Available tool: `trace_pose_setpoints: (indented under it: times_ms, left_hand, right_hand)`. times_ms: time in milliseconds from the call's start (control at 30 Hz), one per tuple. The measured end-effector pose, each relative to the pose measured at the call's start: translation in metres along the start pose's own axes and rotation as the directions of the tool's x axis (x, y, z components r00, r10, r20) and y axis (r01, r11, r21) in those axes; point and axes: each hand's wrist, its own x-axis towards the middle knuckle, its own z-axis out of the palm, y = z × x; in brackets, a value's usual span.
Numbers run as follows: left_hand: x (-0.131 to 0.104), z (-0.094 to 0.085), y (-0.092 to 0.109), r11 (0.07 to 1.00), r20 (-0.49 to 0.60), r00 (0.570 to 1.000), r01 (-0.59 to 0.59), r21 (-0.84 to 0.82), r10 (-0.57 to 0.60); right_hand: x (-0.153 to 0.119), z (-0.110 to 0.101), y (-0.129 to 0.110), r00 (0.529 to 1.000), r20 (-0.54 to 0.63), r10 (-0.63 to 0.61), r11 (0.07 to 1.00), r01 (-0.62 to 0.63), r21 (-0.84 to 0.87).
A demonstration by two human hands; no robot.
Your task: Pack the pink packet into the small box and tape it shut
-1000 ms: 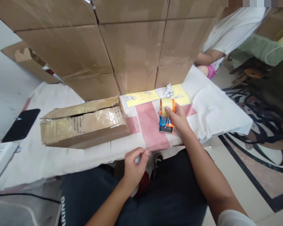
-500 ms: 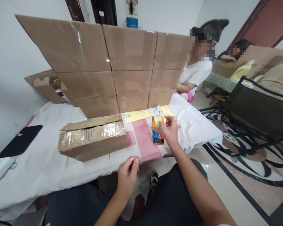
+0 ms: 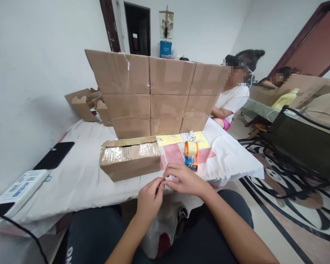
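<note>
My left hand [image 3: 150,196] is closed in a pinch in front of the table edge. Its fingertips meet those of my right hand [image 3: 183,179], which pinches too; whatever lies between them is too small to make out. Just beyond my right hand, a tape dispenser [image 3: 191,156] with a yellowish roll and an orange and blue frame stands on the cloth. Left of it sits a cardboard box [image 3: 130,163] with shiny clear tape along its top and a slightly raised flap.
Stacked cardboard boxes [image 3: 169,82] form a wall at the table's back. A black tablet-like slab [image 3: 55,154] and a white box [image 3: 23,187] lie at left. A person in a white shirt [image 3: 235,99] sits behind the right side. A dark chair [image 3: 305,146] stands at right.
My right hand has come away from the tape dispenser and moved down-left to meet my left hand. The view has shifted, so the boxes appear lower and further right.
</note>
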Motion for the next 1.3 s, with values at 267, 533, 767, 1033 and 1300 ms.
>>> trace_pose_setpoints:
  times_ms: [267, 533, 767, 1033, 1300]
  left_hand:
    - [0.001, -0.019, -0.003, 0.964, -0.105, 0.959, 0.262, -0.041, -0.265]
    - [0.002, -0.054, -0.013, 0.986, -0.167, 0.972, 0.165, -0.02, -0.166]
    - [-0.011, -0.072, -0.011, 0.987, -0.122, 0.983, 0.145, 0.065, -0.136]
    - [-0.022, -0.109, -0.023, 0.924, -0.067, 0.932, 0.342, -0.171, -0.357]
    - [-0.016, -0.15, -0.03, 0.989, -0.396, 0.908, 0.145, -0.003, -0.134]
  right_hand:
    - [0.022, 0.01, -0.02, 0.991, -0.111, -0.071, 0.996, 0.064, -0.059]
    - [0.044, 0.011, -0.042, 0.981, -0.187, -0.049, 0.994, 0.065, 0.083]
    - [0.064, 0.023, -0.058, 0.987, -0.033, -0.158, 0.98, 0.152, -0.131]
    - [0.089, 0.039, -0.092, 0.984, -0.064, -0.166, 0.985, 0.161, -0.067]
    - [0.129, -0.001, -0.096, 0.924, -0.38, 0.027, 0.993, 0.018, 0.114]
